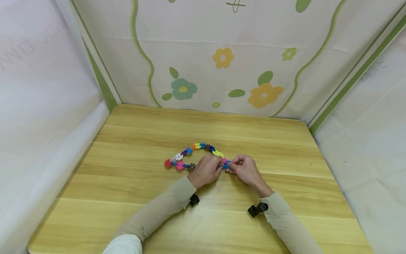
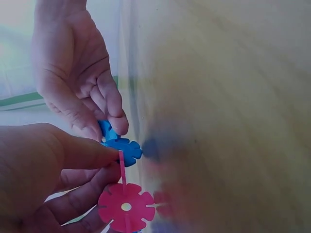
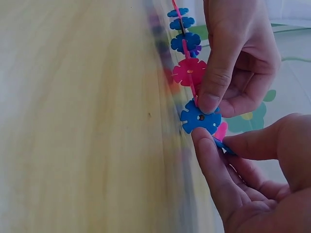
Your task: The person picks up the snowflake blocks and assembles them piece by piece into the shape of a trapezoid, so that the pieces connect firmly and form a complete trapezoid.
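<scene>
Head view shows our left hand [image 1: 207, 170] and right hand [image 1: 246, 170] meeting over the wooden surface [image 1: 133, 197], with a chain of coloured flower discs [image 1: 190, 153] curving away beyond the left fingers. From the right wrist, our right fingers [image 3: 209, 160] curl and pinch a blue disc [image 3: 200, 118] at the chain's end, while our left thumb and fingers close just above it, beside a pink disc [image 3: 189, 71]. From the left wrist, the left fingers [image 2: 82, 155] pinch the thin pink edge next to a blue disc [image 2: 125, 148], a red-pink disc [image 2: 126, 207] hanging below them.
</scene>
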`<act>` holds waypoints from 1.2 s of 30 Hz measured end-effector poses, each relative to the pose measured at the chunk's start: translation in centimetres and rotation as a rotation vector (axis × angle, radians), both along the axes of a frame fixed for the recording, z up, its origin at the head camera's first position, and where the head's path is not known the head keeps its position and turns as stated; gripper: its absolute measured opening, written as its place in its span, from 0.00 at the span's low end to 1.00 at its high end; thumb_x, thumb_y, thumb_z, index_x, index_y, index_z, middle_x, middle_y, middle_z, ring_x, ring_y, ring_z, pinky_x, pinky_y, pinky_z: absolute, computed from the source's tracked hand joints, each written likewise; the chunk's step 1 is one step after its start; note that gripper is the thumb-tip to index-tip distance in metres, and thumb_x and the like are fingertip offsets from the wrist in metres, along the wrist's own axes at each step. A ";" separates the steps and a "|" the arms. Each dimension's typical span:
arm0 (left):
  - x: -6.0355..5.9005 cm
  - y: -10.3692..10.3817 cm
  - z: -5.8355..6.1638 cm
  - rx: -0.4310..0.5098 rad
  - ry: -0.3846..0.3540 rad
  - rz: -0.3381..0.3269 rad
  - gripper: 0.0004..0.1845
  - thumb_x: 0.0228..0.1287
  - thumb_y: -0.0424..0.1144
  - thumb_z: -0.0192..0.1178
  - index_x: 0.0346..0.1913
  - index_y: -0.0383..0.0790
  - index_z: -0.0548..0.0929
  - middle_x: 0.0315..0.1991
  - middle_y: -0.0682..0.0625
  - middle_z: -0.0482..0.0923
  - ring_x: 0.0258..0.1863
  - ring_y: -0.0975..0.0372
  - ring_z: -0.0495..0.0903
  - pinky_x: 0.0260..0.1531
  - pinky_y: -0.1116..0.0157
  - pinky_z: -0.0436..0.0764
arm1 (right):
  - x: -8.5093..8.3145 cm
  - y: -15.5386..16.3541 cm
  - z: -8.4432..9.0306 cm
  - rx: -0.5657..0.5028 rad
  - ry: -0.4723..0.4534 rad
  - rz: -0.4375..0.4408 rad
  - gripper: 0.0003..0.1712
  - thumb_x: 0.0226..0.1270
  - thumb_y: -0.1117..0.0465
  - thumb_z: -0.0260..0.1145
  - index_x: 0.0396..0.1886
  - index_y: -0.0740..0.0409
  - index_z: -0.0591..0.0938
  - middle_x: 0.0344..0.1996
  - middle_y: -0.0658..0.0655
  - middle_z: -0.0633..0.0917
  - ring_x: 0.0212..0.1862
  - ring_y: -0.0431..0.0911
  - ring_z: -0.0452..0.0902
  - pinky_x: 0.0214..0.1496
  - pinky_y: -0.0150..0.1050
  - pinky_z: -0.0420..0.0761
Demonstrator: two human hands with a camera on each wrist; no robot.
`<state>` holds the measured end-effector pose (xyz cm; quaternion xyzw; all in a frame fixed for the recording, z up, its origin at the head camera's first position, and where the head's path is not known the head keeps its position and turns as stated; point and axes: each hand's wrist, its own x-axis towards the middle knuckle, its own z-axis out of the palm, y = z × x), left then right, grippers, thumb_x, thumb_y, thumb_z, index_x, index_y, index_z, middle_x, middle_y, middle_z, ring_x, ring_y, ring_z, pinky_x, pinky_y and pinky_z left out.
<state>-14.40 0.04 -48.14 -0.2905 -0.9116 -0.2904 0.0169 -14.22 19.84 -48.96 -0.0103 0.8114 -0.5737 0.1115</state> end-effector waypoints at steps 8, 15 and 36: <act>0.3 0.0 -0.3 0.005 0.075 -0.032 0.17 0.76 0.28 0.59 0.25 0.43 0.76 0.20 0.53 0.72 0.21 0.66 0.66 0.25 0.72 0.64 | -0.1 0.0 -0.1 -0.037 -0.047 -0.004 0.05 0.76 0.71 0.65 0.42 0.72 0.81 0.36 0.65 0.89 0.37 0.50 0.93 0.42 0.37 0.90; 0.4 -0.2 -0.6 0.039 0.096 -0.029 0.10 0.76 0.27 0.60 0.33 0.38 0.83 0.27 0.49 0.81 0.27 0.63 0.77 0.32 0.69 0.76 | -0.2 0.0 0.0 -0.097 -0.090 -0.045 0.06 0.77 0.72 0.63 0.46 0.75 0.80 0.37 0.65 0.89 0.38 0.50 0.93 0.43 0.35 0.90; 0.5 -0.4 -0.1 0.108 0.069 -0.006 0.07 0.74 0.30 0.65 0.34 0.37 0.83 0.29 0.49 0.81 0.28 0.63 0.76 0.32 0.69 0.76 | -0.4 -0.4 1.1 -0.116 -0.182 -0.125 0.07 0.77 0.69 0.65 0.46 0.71 0.79 0.33 0.57 0.86 0.36 0.43 0.91 0.46 0.35 0.90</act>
